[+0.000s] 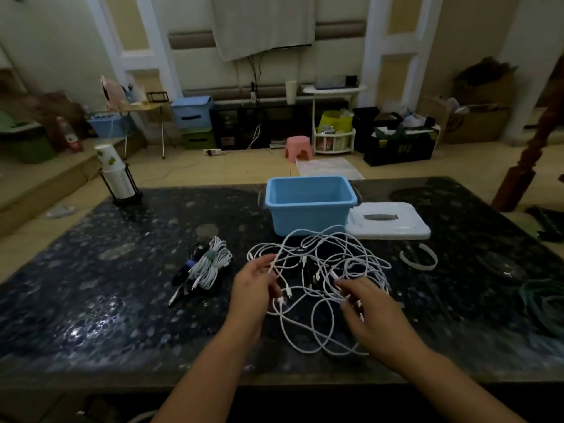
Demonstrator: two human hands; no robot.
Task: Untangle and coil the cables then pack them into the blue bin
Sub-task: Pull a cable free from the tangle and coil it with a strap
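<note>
Head view: early going. Left hand pinching a strand of the tangled white cables; right hand curled into the loops, exact grip hard to tell. Just left of the left fingers, one tied bundle coiled. Beyond the fingertips, blue bin empty, white lid beside it. Untangling, coiling, packing all left.

A lived-in home room: a covered wall TV, pink stool, storage boxes along the floor.
</note>
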